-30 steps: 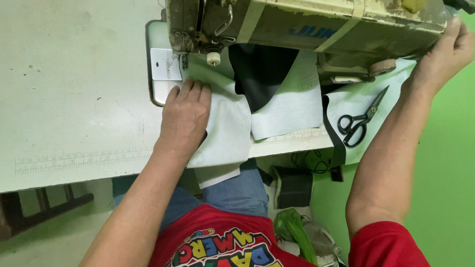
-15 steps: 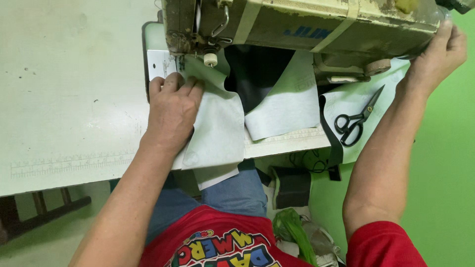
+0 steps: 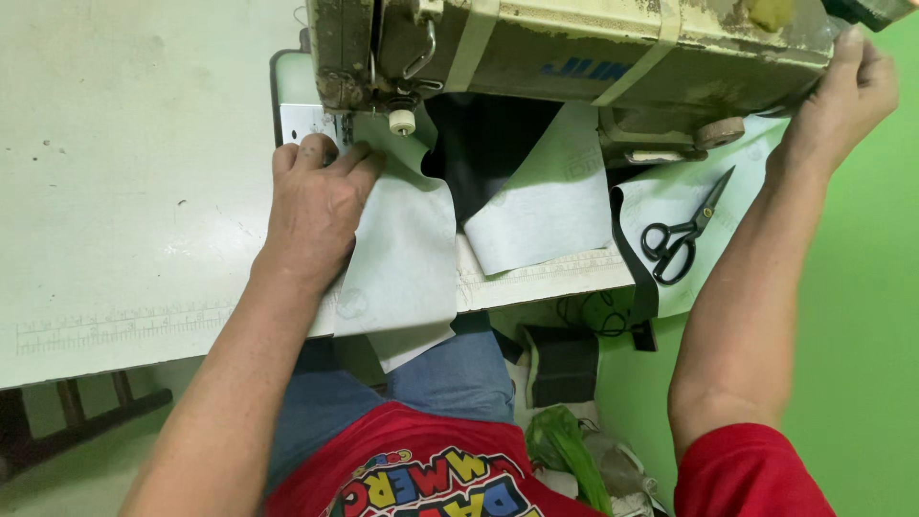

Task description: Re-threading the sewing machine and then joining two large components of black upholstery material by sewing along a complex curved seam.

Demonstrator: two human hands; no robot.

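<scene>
Pressing flat on a strip of pale grey fabric [image 3: 407,258], the left hand [image 3: 316,206] lies palm down with its fingers together and stretched toward the needle area of the sewing machine [image 3: 574,48]; it grips nothing, only holds the cloth against the table. Its fingertips reach the metal needle plate [image 3: 304,123], just beside the presser foot and the small white knob [image 3: 402,122] under the machine head. The grey strip runs from under the fingers down over the front edge of the table [image 3: 124,211], and its lower end hangs in front of the person's blue jeans [image 3: 450,373].

Up at the far right, the right hand [image 3: 847,96] rests on the end of the machine, fingers curled against what seems to be the handwheel, though the wheel itself is mostly out of view, so how firmly it grasps cannot be told.

Between the hands, a second pale grey piece [image 3: 546,206] lies over dark fabric [image 3: 483,144] beneath the machine arm. Black-handled scissors [image 3: 680,235] lie on a pale sheet to the right, near the right forearm and well apart from the left hand. A printed ruler scale [image 3: 115,325] runs along the table's front edge.
</scene>
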